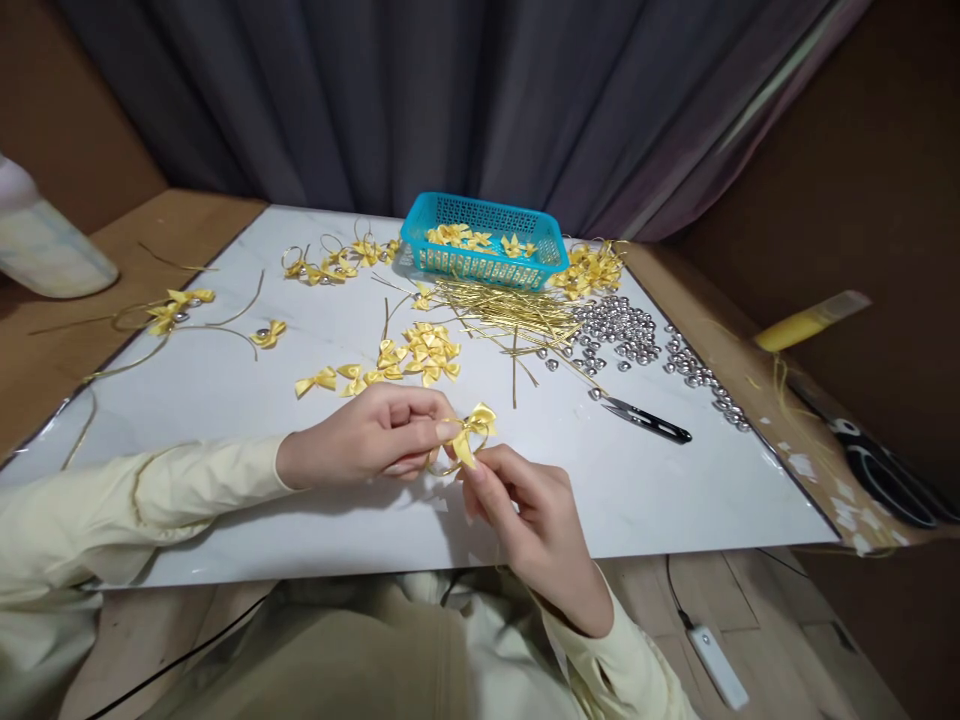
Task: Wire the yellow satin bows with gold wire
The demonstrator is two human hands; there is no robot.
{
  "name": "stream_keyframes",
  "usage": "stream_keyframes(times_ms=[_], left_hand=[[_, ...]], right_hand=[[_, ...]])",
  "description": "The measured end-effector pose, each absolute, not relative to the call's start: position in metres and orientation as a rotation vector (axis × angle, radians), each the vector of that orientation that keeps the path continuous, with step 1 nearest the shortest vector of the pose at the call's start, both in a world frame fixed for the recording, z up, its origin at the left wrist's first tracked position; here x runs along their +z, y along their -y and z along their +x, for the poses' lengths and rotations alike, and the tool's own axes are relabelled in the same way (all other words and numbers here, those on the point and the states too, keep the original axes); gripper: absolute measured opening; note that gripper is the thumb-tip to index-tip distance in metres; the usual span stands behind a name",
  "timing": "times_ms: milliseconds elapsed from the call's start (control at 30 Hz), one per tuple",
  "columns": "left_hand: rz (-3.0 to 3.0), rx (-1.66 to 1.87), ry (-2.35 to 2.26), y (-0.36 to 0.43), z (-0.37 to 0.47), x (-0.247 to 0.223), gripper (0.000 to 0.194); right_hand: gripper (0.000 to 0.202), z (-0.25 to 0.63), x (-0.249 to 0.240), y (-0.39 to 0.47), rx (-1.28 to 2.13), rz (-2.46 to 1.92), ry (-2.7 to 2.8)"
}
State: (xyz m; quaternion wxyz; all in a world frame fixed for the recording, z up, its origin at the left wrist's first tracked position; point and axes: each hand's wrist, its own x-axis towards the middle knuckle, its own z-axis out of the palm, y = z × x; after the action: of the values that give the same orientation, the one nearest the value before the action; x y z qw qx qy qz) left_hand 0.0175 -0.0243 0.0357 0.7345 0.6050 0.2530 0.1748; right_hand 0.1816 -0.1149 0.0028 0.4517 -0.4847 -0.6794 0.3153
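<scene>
Right hand [525, 510], left hand [375, 435] pinch bow [472, 425].

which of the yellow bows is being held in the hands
The yellow bow at the front edge, pinched between left hand and right hand; the others lie loose on the white board.

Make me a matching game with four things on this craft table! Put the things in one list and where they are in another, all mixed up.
Things:
1. yellow bow
2. blue basket
3. silver beads
4. black snips

Places:
A. at the far edge of the white board, bows inside
B. lying alone, right of the hands
C. pinched between the left hand and right hand
D. heaped in front of the basket, to its right

Pairs: 1-C, 2-A, 3-D, 4-B
</scene>
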Motion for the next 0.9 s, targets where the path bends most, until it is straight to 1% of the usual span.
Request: stream_keyframes(times_ms=[233, 500, 900], left_hand=[[1.207, 0.334, -0.55, 0.024, 0.018, 0.035, 0.019], [1.107, 0.339, -0.563, 0.024, 0.02, 0.037, 0.024], [1.074, 0.326, -0.566, 0.025, 0.02, 0.034, 0.022]], right_hand=[[0.027, 0.171, -0.001, 0.115, 0.588, -1.221, 1.592], [0.023, 0.164, -0.002, 0.114, 0.386, -1.299, 1.613], [0.024, 0.162, -0.003, 0.113, 0.297, -1.3, 1.627]])
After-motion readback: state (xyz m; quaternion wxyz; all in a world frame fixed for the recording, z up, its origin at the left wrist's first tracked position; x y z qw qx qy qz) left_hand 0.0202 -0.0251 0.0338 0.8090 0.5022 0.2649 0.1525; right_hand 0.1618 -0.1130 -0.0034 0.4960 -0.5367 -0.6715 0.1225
